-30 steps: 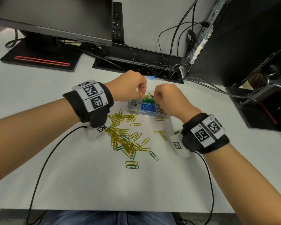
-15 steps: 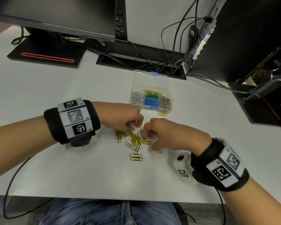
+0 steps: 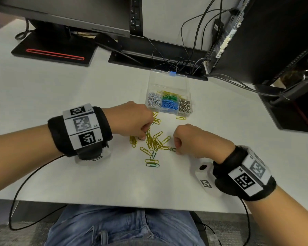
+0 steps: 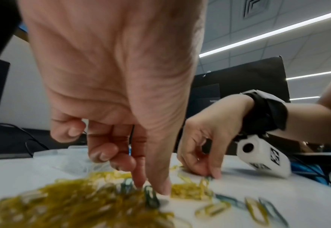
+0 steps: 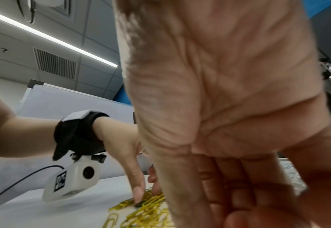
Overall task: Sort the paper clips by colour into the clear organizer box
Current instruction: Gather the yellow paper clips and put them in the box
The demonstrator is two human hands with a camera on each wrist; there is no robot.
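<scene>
clips: loose yellow and green paper clips sit on the surface between both hands
left hand: fingertips pinching a green clip
right hand: pinching a clip at the pile's right edge
organizer box: lid open, just beyond the pile

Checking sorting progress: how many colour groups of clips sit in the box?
5: white clips left, yellow clips back, green clips centre, blue clips front centre, metallic clips right. Others may be hidden.
</scene>
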